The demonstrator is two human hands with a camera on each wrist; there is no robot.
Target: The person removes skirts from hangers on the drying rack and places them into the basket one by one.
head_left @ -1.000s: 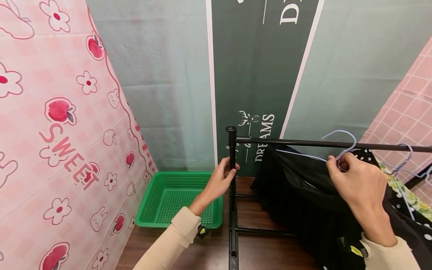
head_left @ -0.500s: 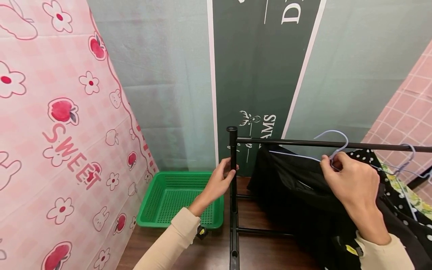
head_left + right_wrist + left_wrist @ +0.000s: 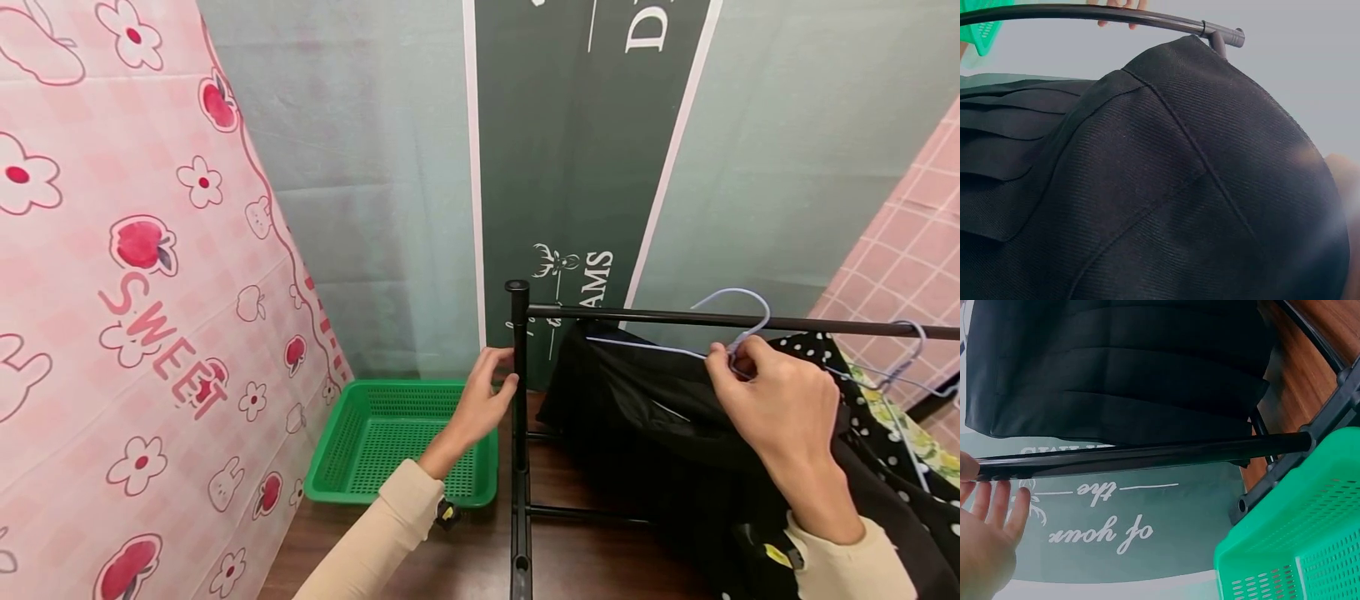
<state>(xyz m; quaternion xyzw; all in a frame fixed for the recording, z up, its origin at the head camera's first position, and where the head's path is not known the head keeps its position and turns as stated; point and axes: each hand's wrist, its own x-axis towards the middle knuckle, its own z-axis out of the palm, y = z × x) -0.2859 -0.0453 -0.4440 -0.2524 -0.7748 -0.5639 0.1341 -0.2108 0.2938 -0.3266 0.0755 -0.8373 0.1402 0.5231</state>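
Observation:
My right hand [image 3: 783, 417] pinches a pale lilac wire hanger [image 3: 660, 347] just below its hook, and the hook arches over the black rail in the head view. A black pleated garment [image 3: 637, 417] hangs from this hanger; in the right wrist view its dark seamed cloth [image 3: 1147, 175] fills most of the picture. Beside the rack's upright black post [image 3: 521, 400] is my left hand [image 3: 480, 400], its fingers fairly straight. The left wrist view shows the left fingertips [image 3: 1019, 509] right at the post, with the thumb on its other side.
Further right on the rail [image 3: 645, 316] hangs another lilac hanger [image 3: 903, 358], near black polka-dot cloth [image 3: 810, 343] and yellow floral cloth. A green plastic basket [image 3: 322, 467] stands left of the post on the brown wood-look surface. Printed curtains surround the rack.
My right hand has shifted left along the rail with the hanger and black garment. My left fingers have loosened from around the post, their tips no longer showing on its right side.

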